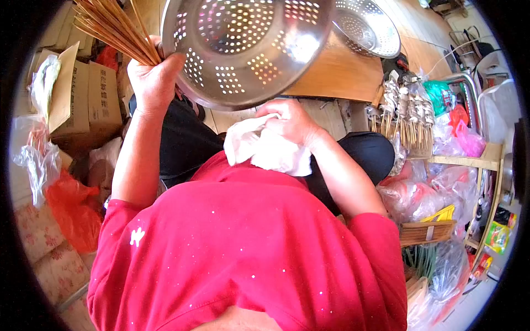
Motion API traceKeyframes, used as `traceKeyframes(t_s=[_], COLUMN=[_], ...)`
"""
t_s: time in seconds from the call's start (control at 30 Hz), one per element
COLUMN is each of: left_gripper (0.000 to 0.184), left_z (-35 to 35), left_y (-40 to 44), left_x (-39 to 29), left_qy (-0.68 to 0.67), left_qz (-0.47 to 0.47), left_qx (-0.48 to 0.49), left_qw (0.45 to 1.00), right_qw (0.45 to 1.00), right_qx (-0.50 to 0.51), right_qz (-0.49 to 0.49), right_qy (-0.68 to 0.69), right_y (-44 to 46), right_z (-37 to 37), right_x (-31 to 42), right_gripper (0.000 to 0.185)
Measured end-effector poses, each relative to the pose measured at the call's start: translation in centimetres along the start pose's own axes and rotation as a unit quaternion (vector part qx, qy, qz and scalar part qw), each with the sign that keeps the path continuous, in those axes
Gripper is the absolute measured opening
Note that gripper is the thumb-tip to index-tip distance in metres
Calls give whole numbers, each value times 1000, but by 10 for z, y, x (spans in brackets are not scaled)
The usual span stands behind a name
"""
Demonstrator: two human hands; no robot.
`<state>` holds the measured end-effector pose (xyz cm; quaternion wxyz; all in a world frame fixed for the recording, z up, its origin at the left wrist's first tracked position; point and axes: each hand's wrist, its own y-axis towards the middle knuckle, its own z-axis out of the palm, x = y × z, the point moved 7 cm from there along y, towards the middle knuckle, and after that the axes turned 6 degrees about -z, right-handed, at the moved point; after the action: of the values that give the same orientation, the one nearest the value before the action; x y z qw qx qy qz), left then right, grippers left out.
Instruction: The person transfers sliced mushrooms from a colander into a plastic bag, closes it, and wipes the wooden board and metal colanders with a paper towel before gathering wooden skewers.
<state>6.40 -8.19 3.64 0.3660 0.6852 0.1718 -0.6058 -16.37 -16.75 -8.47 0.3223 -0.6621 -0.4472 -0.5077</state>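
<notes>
My left hand [152, 80] is closed round a bundle of thin wooden skewers [118, 33], which fan out to the upper left. Its thumb also presses on the rim of a perforated metal colander [243, 60], held up and tilted in front of me. Bunched in my right hand [292, 121] is a white cloth [270, 146], just below the colander's lower edge. Part of that hand's grip is hidden by the cloth.
A second metal colander [370, 27] rests on the wooden table [345, 71]. Skewered food pieces [406, 105] stand bunched at the right, near plastic bags [441, 190] and a wooden shelf [466, 161]. To the left are a cardboard box [85, 105] and a red bag [74, 212].
</notes>
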Motion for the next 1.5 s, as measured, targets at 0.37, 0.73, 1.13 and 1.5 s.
traceKeyframes(t_s=[0.37, 0.73, 1.13, 1.5], left_gripper=[10, 19, 21, 20], left_z=[-2, 38, 10, -16], left_y=[2, -22, -52, -81], left_x=[129, 177, 203, 157], left_qy=[-252, -305, -329, -250], left_qz=[-327, -401, -401, -356], left_qx=[-179, -166, -224, -176], left_qw=[893, 847, 825, 883], right_qw=[933, 872, 885, 907], right_qx=[4, -272, -304, -349], right_qz=[178, 122, 48, -21], right_qy=[-313, -388, -348, -235], right_y=[-36, -36, -45, -63], right_z=[-58, -205, -154, -97], right_x=[-90, -68, -48, -12], right_gripper=[24, 23, 33, 18])
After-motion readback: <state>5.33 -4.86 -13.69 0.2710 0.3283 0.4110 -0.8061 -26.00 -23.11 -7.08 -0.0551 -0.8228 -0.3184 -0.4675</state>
